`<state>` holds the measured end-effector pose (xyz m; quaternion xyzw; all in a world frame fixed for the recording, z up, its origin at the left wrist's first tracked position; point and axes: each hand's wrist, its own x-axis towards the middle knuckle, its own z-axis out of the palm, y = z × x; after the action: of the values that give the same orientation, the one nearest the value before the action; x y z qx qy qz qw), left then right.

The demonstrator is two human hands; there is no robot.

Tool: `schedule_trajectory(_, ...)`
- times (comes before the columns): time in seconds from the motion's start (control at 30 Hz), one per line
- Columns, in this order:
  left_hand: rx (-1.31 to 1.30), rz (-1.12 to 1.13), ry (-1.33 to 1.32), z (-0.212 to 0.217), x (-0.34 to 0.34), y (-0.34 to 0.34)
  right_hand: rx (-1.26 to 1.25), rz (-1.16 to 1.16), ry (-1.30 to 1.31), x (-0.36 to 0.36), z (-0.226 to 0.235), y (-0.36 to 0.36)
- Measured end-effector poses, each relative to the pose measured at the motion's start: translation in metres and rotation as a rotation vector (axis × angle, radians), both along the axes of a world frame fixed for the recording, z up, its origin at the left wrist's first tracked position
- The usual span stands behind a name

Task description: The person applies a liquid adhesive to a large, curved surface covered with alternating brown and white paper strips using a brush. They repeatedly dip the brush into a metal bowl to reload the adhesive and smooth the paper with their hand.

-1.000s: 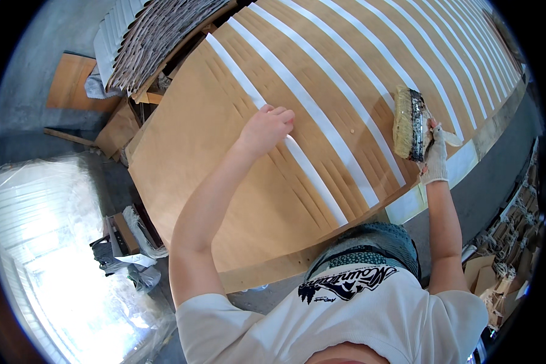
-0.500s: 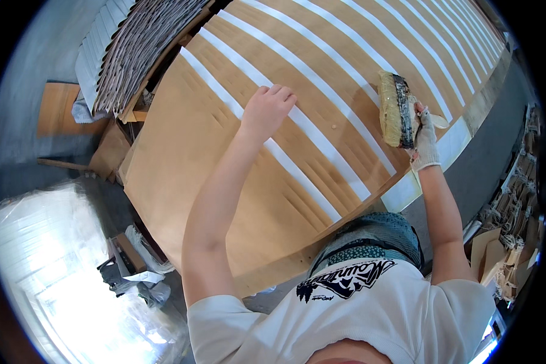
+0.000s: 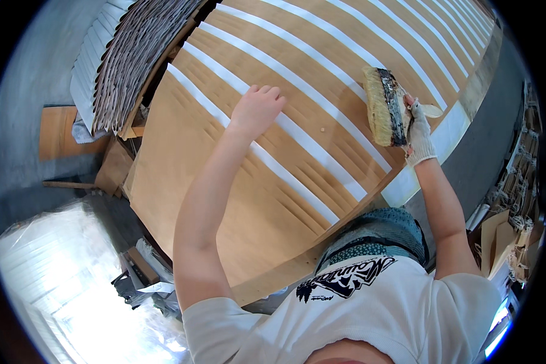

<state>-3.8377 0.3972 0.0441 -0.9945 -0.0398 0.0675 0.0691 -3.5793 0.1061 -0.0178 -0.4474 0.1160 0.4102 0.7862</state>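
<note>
A stack of brown paper sheets [image 3: 194, 212] lies fanned across the table, each overlapping edge showing a white strip [image 3: 312, 142]. Over the strips nearest me is my bare left hand [image 3: 258, 111], its fingers curled down; their tips and anything under them are hidden. My right hand [image 3: 418, 130], in a pale knit glove with bare fingertips, grips a wide brush [image 3: 382, 108] by its handle. The brush has thick yellowish bristles and a dark, stained band. It is held above the right part of the sheets, bristles toward the left.
Grey-edged stacked sheets [image 3: 142, 60] stand beyond the table's left end. A brown board [image 3: 64, 133] leans near them. Plastic-wrapped material [image 3: 60, 273] lies lower left. Bundled cardboard pieces with strings [image 3: 515, 212] line the right side. The table's wooden edge [image 3: 279, 273] is close to my body.
The view has shifted slightly, so the table and sheets appear lower and farther left. Both hands and the brush appear a little farther left; the right hand's grip is unchanged.
</note>
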Motion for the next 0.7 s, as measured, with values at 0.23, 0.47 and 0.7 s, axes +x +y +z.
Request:
schedule_trajectory(0.23, 0.041, -0.052, 0.074, 0.006, 0.004, 0.002, -0.095, -0.088, -0.026, -0.005, 0.008, 0.005)
schedule_trajectory(0.47, -0.006, -0.044, -0.055, -0.002, -0.005, 0.001, 0.009, -0.012, 0.039, -0.002, 0.001, -0.001)
schedule_trajectory(0.7, -0.056, -0.021, -0.084, -0.006, -0.003, 0.002, 0.001, -0.031, 0.003, 0.011, -0.023, -0.009)
